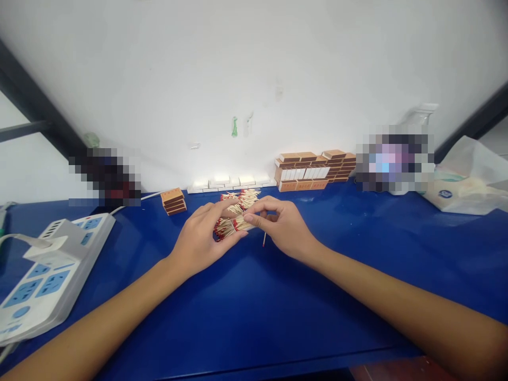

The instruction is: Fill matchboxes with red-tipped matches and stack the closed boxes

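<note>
Loose red-tipped matches (225, 227) lie between the thumb and curved fingers of my left hand (200, 230), which is closed around them. My right hand (283, 222) meets it from the right, thumb and index finger pinched together at the pale ends of these matches. What sits between those fingertips is too small to make out. Just behind both hands is a heap of more matches (249, 198), partly covered by my left fingers. One single match (264, 239) shows below my right fingers, its red head pointing toward me.
White matchbox trays (216, 184) line the wall. Stacked brown matchboxes (304, 184) stand right of them, and a smaller matchbox stack (173, 201) sits left of my hands. A power strip (75, 286) with cables occupies the blue table's (254, 317) left side; a tissue pack (456, 193) lies far right.
</note>
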A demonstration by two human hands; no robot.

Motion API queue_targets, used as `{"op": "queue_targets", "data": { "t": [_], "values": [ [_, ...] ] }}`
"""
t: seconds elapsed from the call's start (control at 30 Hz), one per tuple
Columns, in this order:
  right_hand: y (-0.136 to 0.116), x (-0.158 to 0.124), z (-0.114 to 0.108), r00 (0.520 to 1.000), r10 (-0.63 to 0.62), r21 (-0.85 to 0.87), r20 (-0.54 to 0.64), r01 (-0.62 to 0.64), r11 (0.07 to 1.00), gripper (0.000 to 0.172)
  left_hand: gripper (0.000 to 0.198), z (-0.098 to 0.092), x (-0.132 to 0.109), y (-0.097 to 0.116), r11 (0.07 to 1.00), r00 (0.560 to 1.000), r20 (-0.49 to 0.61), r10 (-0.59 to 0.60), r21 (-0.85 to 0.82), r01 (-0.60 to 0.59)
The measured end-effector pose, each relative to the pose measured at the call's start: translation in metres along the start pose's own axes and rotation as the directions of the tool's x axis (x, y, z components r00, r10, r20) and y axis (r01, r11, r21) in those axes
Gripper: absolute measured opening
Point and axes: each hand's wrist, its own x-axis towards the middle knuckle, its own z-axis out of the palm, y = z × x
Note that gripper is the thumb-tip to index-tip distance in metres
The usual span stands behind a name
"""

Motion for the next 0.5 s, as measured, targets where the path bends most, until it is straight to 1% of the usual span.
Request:
{"op": "queue_targets", "data": {
  "t": [0.1, 0.2, 0.33, 0.43, 0.5],
  "values": [
    [0.0020, -0.0005, 0.0002, 1.000, 0.013, -0.055, -0.008, -0.013, 0.998, 0.024, 0.061, 0.0005, -0.0019, -0.0017, 0.999, 0.998, 0.044, -0.038, -0.024, 0.039],
    [0.0046, 0.0000, -0.0006, 1.000, 0.018, -0.098, 0.012, -0.017, 0.995, 0.019, 0.060, 0.0007, -0.0029, -0.0029, 0.996, 0.995, 0.070, -0.073, -0.045, 0.076],
    [0.0063, 0.0006, -0.0014, 0.999, 0.036, -0.142, 0.034, -0.031, 0.989, 0.018, 0.058, 0.0000, -0.0020, -0.0023, 0.996, 0.994, 0.077, -0.075, -0.038, 0.078],
    [0.0048, 0.0019, -0.0025, 0.998, 0.042, -0.126, 0.054, -0.035, 0.991, 0.015, 0.058, -0.0006, -0.0018, -0.0021, 0.997, 0.994, 0.082, -0.072, -0.036, 0.075],
    [0.0027, 0.0034, -0.0044, 0.998, 0.034, -0.137, 0.043, -0.028, 0.990, 0.014, 0.059, -0.0006, -0.0022, -0.0029, 0.997, 0.994, 0.085, -0.069, -0.039, 0.072]
  ]
}}
